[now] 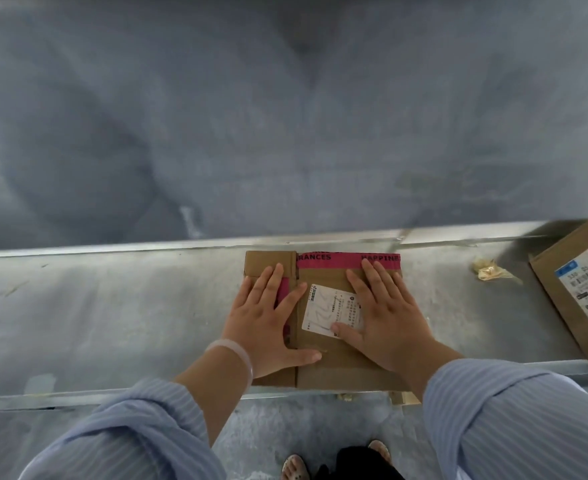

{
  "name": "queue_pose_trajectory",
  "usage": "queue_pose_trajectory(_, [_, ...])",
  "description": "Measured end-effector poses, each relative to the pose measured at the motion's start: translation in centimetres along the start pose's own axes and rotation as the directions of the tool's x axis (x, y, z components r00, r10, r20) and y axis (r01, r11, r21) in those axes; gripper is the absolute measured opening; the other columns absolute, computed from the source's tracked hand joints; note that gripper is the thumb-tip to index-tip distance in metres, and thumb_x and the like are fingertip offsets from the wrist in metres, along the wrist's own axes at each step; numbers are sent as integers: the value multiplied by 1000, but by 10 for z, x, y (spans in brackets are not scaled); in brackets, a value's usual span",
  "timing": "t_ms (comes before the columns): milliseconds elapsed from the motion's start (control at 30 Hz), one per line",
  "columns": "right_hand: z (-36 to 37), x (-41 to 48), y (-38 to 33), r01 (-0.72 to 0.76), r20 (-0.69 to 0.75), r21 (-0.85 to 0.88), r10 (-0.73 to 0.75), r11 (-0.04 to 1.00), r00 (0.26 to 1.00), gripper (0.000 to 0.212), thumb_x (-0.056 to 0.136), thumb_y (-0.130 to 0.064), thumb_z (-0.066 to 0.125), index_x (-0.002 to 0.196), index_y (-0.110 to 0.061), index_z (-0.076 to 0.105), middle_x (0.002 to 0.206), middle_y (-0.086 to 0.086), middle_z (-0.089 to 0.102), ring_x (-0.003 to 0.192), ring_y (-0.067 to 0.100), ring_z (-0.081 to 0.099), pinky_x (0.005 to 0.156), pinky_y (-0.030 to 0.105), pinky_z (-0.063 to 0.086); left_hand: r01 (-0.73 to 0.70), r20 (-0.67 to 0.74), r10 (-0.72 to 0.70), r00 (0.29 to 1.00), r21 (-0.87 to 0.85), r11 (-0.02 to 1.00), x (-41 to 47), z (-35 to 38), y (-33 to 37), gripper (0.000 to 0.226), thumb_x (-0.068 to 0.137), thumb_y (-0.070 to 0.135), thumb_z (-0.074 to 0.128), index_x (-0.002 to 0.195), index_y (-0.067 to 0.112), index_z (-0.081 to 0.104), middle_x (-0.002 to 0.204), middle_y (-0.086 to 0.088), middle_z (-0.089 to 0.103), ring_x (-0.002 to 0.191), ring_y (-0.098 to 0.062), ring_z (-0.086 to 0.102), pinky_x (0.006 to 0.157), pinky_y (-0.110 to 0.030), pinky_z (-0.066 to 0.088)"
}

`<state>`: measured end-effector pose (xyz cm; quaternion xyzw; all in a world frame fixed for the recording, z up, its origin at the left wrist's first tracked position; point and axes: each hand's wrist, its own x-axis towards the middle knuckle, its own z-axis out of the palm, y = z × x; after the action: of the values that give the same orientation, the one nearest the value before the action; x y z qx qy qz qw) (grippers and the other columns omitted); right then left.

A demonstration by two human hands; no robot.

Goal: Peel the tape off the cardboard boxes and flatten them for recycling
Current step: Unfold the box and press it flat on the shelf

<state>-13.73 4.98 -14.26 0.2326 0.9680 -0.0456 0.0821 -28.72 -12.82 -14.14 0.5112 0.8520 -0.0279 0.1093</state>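
A flattened brown cardboard box lies on a metal ledge in front of me. Pink printed tape runs along its far edge, and a white shipping label sits near its middle. My left hand presses flat on the box's left part, fingers straight and spread. My right hand presses flat on the right part, its thumb lying on the label. Both hands hold nothing.
A second cardboard box with a white label lies at the ledge's right end. A crumpled wad of clear tape sits between the two boxes. A grey wall rises behind the ledge. My feet stand on the floor below.
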Motion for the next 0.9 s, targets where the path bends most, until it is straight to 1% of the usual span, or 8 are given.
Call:
queue_pose_trajectory(233, [-8, -5, -1, -43, 30, 33, 42, 998, 999, 103, 71, -89, 5, 152, -29, -16, 158, 1, -27, 145, 17, -26, 118, 38, -15, 49, -53, -53, 997, -79, 996, -9, -2, 0, 112, 57, 99, 23, 144, 46, -24, 157, -3, -28, 144, -18, -25, 119, -44, -10])
queue_pose_trajectory(333, [-7, -17, 2, -144, 29, 115, 142, 983, 989, 107, 65, -90, 1, 152, -28, -15, 156, 0, -33, 144, 15, -28, 117, 34, -15, 158, -52, -169, 984, -161, 974, -20, -4, 3, 114, 56, 99, 25, 146, 44, -19, 158, -3, -23, 146, -20, -20, 119, -40, -8])
queue_pose_trajectory(467, [-4, -41, 11, -270, 29, 159, 269, 950, 963, 111, 65, -88, -2, 153, -21, -13, 161, 6, -18, 148, 21, -18, 120, 39, -10, 402, 20, -415, 910, -294, 867, -42, -3, 3, 110, 61, 94, 27, 150, 40, -8, 160, -8, -11, 147, -28, -9, 117, -41, -2])
queue_pose_trajectory(633, [-8, -64, 11, -227, 38, 252, 225, 941, 974, 92, 85, -76, 26, 154, -25, -7, 162, 7, -12, 148, 23, -14, 120, 43, -9, 396, 17, -430, 902, -428, 813, -65, -5, 13, 90, 75, 78, 49, 150, 40, 15, 156, 3, 18, 143, -22, 10, 118, -41, 10])
queue_pose_trajectory(700, [-10, -63, 10, -208, 56, 259, 200, 943, 978, 88, 88, -72, 31, 154, -27, -8, 161, 7, -16, 148, 23, -15, 120, 43, -10, 387, 6, -465, 885, -566, 728, -70, -9, 21, 84, 73, 67, 64, 145, 41, 30, 146, 7, 28, 135, -19, 24, 116, -39, 21])
queue_pose_trajectory(800, [-13, -59, 14, -155, 53, 237, 147, 959, 988, 85, 90, -69, 33, 155, -25, -3, 162, 7, -9, 149, 22, -9, 120, 45, -7, 347, 47, -509, 859, -784, 514, -75, -19, 35, 79, 73, 41, 79, 141, 38, 39, 131, 8, 25, 120, -13, 36, 110, -29, 32])
queue_pose_trajectory(833, [-14, -58, 16, -134, 46, 236, 127, 962, 991, 84, 90, -68, 33, 155, -25, -1, 162, 7, -6, 149, 21, -7, 121, 45, -6, 336, 60, -503, 862, -811, 479, -78, -23, 39, 78, 74, 36, 80, 141, 37, 39, 128, 7, 25, 114, -10, 39, 106, -25, 34])
queue_pose_trajectory(900, [-14, -57, 19, -100, 49, 240, 91, 965, 995, 83, 90, -68, 33, 155, -27, 1, 163, 5, -4, 150, 20, -4, 121, 45, -3, 347, 89, -478, 874, -803, 484, -84, -27, 43, 76, 76, 36, 78, 140, 40, 38, 126, 5, 32, 106, -9, 42, 100, -23, 36])
